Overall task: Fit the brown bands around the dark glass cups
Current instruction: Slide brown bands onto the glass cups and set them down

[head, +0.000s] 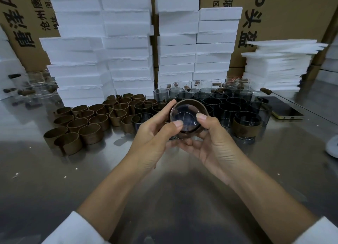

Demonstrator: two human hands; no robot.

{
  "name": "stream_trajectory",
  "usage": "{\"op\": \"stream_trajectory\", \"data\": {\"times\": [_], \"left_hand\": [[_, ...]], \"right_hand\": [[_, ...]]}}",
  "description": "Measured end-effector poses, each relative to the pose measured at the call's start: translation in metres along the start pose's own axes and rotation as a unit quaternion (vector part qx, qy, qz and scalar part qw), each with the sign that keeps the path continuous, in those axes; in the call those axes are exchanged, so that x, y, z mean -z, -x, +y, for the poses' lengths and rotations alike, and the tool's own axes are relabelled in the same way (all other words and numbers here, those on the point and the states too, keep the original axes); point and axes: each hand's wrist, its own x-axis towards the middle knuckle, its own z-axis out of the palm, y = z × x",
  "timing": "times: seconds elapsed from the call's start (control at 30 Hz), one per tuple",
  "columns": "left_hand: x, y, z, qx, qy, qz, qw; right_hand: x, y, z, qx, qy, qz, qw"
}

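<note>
- White sleeves (73, 229) and bare forearms reach forward over the reflective steel table (54, 179). The hands meet above its middle, clear of the stock.
- Left hand (155, 134) and right hand (214, 143) together grip one dark round glass cup (188, 115), tipped so that its mouth faces the camera. Fingers curl under and round the wall, and each thumb presses on the near rim.
- Brown curved band (200, 104) wraps the wall of the held cup. Judgement: the thumbs steady the glass while the fingers seat the band. Whether it is fully seated cannot be told.
- The cup lies between the two palms, its wall inside the curled fingers and its mouth uncovered except at the thumb tips.
- Loose brown bands (91, 123) stand grouped on the left, and bare dark glass cups (228, 106) stand in rows on the right. Judgement: this layout puts each part within reach of the hand on its own side.
- One banded cup (247, 127) stands at the near right of the rows, probably as finished output.
- White foam blocks (128, 42) are stacked behind.
</note>
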Motion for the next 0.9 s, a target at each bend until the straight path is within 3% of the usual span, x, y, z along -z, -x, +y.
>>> {"op": "stream_trajectory", "data": {"times": [0.67,0.9], "left_hand": [[-0.0006,-0.0008,-0.0022,-0.007,0.003,0.067,0.998],[0.0033,-0.0041,-0.0061,0.044,0.111,0.056,0.991]], "right_hand": [[-0.0044,0.0016,0.0002,-0.007,0.024,0.057,0.998],[-0.0086,0.0023,0.0026,-0.016,0.012,0.084,0.996]]}}
